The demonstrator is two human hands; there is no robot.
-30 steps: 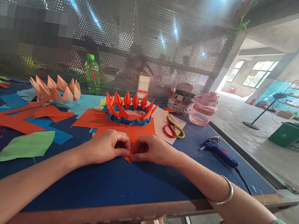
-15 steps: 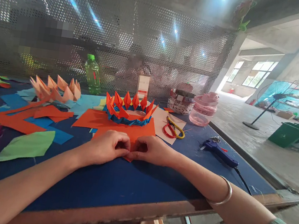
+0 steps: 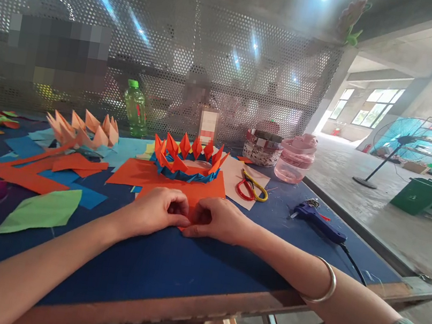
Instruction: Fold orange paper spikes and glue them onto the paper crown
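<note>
My left hand (image 3: 162, 211) and my right hand (image 3: 223, 221) meet at the middle of the table, fingertips almost touching. Both are curled in a pinch on a piece of orange paper (image 3: 194, 201), whose near edge is mostly hidden by my fingers. Just beyond my knuckles stands a paper crown (image 3: 185, 173) with pointed orange folds on a blue braided-looking base. It rests on a flat orange sheet (image 3: 127, 173). A silver bangle (image 3: 330, 282) circles my right forearm.
To the right lie red-and-yellow-handled scissors (image 3: 253, 186) and a blue glue gun (image 3: 321, 221) with its cord. A pink jug (image 3: 295, 160) and a round basket (image 3: 262, 148) stand behind. Leftward are a peach paper crown (image 3: 82, 131), paper scraps, a green leaf-shaped sheet (image 3: 40, 211) and a green bottle (image 3: 135, 109).
My right thumb and fingers have shifted slightly at the paper's near edge, covering more of its tip. The left hand keeps its place; the whole view has drifted a little.
</note>
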